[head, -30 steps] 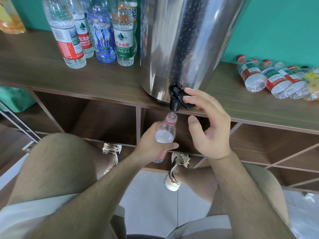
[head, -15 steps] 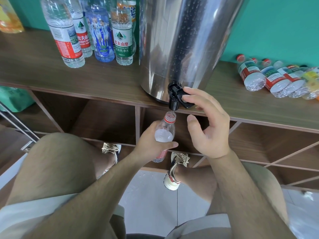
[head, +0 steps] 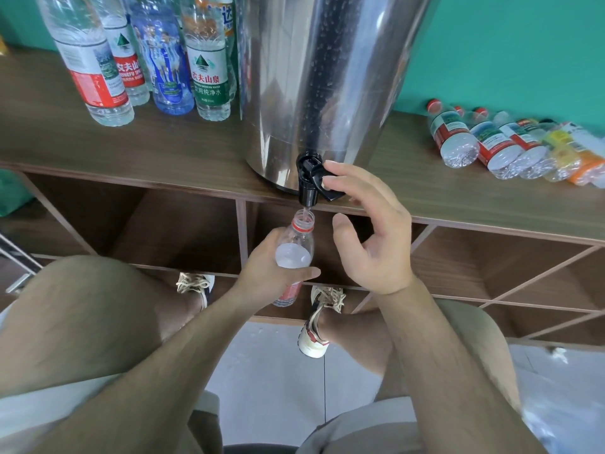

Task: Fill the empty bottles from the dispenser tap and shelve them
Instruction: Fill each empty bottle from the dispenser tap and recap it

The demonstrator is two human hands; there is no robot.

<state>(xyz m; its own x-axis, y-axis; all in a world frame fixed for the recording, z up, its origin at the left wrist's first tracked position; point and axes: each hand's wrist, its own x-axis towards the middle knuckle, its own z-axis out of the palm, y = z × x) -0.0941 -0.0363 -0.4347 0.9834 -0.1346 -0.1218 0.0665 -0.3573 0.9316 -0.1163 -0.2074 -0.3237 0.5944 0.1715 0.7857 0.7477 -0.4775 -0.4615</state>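
Bare hands: right [head: 370,234] presses tap [head: 311,181] (left [head: 265,273] grips bottle [head: 294,244]).

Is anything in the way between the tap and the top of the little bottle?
Nothing visible. The bottle, held by the left hand, has its open mouth right under the black tap, with only a thin stream of water between them. The right hand is off to the side, on the lever.

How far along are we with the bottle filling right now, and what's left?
Looks done: four bottles stand upright on the shelf top, left of the dispenser, apparently filled. In hand: the left hand holds a small bottle under the tap, water trickling in, while the right hand works the lever. Left: several bottles lie on their sides at right, seemingly empty.
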